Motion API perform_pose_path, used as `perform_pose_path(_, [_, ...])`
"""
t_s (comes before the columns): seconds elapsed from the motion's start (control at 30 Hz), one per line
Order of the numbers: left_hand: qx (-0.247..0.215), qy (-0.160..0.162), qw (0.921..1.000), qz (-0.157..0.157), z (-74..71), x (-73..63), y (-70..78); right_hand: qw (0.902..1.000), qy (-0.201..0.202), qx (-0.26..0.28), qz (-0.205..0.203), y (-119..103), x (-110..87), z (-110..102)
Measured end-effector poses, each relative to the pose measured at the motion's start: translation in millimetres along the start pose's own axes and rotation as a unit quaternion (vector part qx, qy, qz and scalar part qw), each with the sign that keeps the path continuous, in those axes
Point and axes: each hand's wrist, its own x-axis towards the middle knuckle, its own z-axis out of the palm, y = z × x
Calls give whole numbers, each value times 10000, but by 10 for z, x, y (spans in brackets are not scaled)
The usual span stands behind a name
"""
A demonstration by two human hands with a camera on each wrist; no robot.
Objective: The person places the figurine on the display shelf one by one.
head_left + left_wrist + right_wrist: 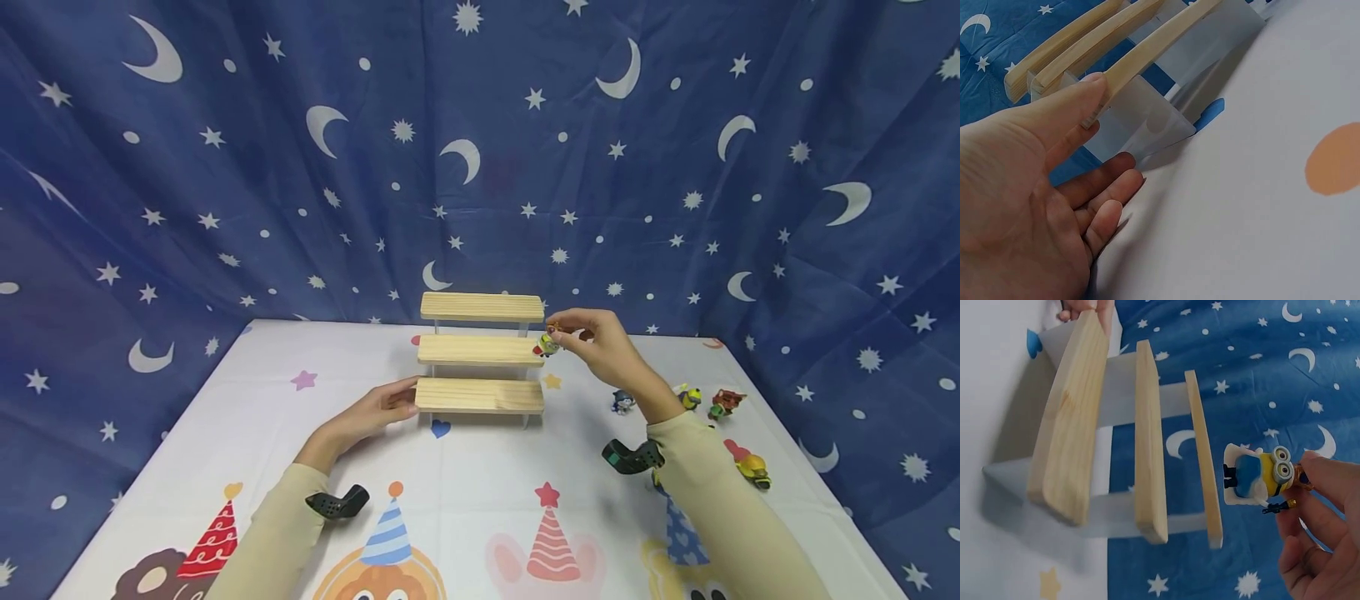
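Observation:
A three-tier display stand has pale wooden steps on translucent side panels. My left hand holds the left end of its lowest step, thumb on the wood and index finger around the end; the other fingers are loosely bent beside the side panel. At the stand's right, my right hand pinches a small Minion figurine by the top of its head. The figurine is yellow with goggles, a blue front and a white cape; in the right wrist view it lies sideways, feet toward the top step.
On the right of the white patterned tablecloth are several more figurines: a small dark blue one, a yellow one, a brown-and-green one and another yellow one. A blue moon-and-star curtain hangs behind the stand.

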Motion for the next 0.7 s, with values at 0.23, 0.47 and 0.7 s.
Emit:
perform_pose_path(0.23, [41, -17, 10000, 74, -6, 21, -12, 9997, -162, 70, -195, -152, 123, 61])
perform_pose_path(0.47, [-21, 35, 10000, 10, -3, 7, 8, 9990, -259, 210, -286, -230, 248, 111])
perform_pose_path(0.7, [-78, 70, 9999, 8, 19, -24, 27, 9986, -276, 302, -328, -249, 373, 168])
